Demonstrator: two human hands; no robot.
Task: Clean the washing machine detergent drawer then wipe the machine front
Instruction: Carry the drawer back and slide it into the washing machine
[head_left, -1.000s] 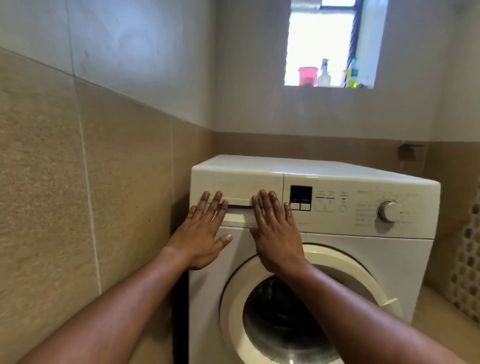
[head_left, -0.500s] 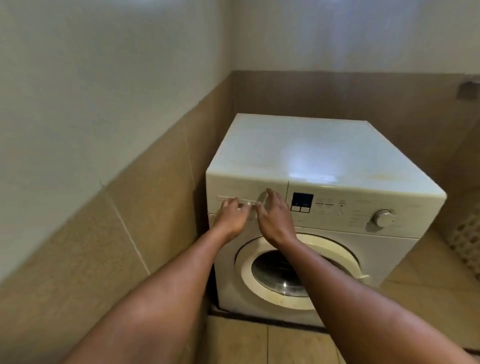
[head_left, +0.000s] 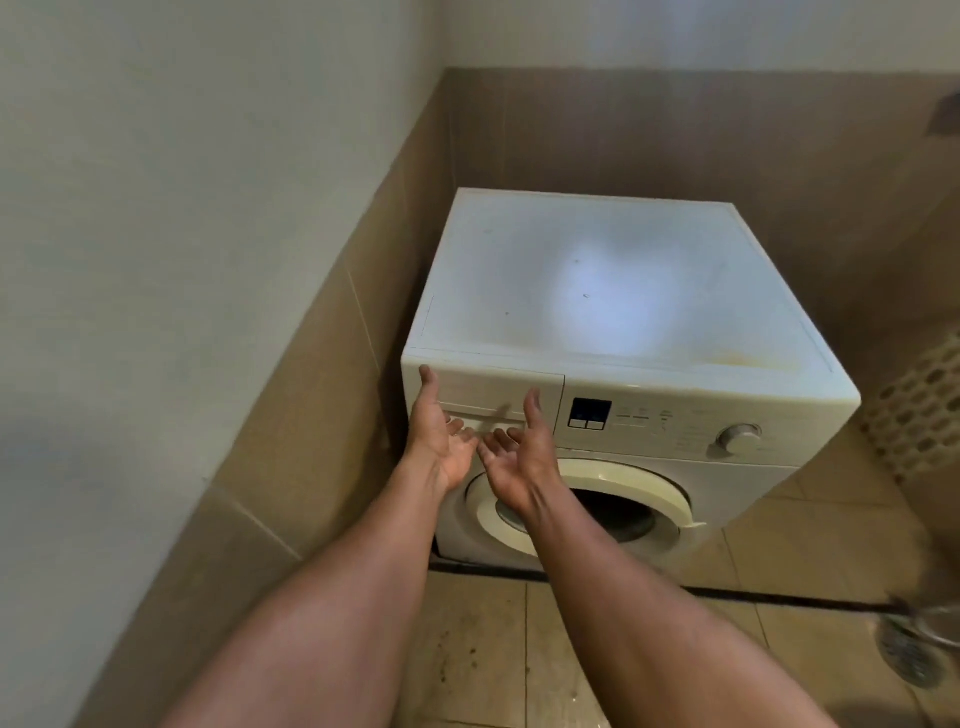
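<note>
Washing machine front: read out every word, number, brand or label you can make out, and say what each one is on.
No text here can be read.
Small grey print on the control panel: too blurred to read.
The display is dark blue, with no legible digits.
Marks around the dial: too small to read.
No print shows on the drawer or on the machine top.

Glossy white plastic washing machine (head_left: 597, 291); matt tan tiled floor (head_left: 483, 649).

We are holding both arms forward, left hand (head_left: 439, 441) and right hand (head_left: 519, 457) side by side, palms up, fingers loosely curled.
</note>
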